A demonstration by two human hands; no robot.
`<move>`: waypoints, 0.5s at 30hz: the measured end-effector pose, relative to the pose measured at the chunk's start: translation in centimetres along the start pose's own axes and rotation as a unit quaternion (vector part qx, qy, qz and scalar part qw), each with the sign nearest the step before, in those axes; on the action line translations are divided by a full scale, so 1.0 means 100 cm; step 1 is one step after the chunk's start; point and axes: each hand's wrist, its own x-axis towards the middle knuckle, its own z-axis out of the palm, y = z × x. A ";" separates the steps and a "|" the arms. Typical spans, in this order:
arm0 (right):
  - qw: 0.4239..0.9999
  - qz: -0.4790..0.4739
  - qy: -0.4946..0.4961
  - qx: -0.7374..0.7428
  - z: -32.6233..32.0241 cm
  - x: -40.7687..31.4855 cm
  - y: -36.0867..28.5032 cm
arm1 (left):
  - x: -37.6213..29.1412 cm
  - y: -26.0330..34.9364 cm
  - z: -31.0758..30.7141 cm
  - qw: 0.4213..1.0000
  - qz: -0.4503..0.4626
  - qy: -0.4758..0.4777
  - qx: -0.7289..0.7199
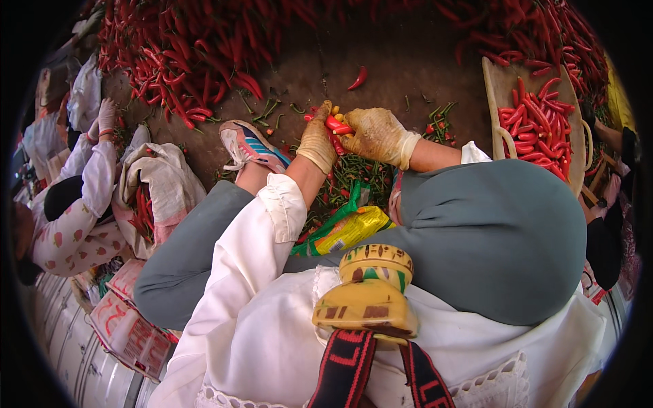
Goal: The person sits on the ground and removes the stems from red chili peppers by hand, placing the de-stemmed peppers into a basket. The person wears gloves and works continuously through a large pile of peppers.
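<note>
Between my two hands, in front of my shins, are several red chili peppers [336, 125]. My left hand [316, 133], in a stained, yellowish glove, is closed around some of them, with red ends showing below its fingers. From the other side my right hand [376, 133], gloved the same way, grips the peppers with curled fingers. Small yellow pieces [335, 110] show by the fingertips; what they are is unclear. Below my hands, between my feet, lies a heap of green pepper stems [357, 171] with red bits in it. One loose red pepper [358, 78] lies on the floor beyond.
Large heaps of red peppers [189, 56] [541, 30] border the floor. A scoop-shaped tray [491, 97] with handles holds peppers at right. A green-yellow plastic bag [357, 229] lies between my legs. At left are a pepper sack [173, 168], a crate [127, 331] and a co-worker's gloved hand [107, 117].
</note>
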 end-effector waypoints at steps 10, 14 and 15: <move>0.972 0.212 0.099 0.037 -0.023 0.005 0.070 | -0.005 0.031 -0.003 0.983 -0.102 -0.118 0.093; 0.917 0.242 0.210 -0.238 -0.053 0.019 0.108 | -0.002 0.027 -0.005 0.996 -0.017 -0.066 0.053; 0.901 0.224 0.243 -0.283 -0.054 0.019 0.111 | -0.001 0.027 -0.005 0.998 -0.010 -0.061 0.027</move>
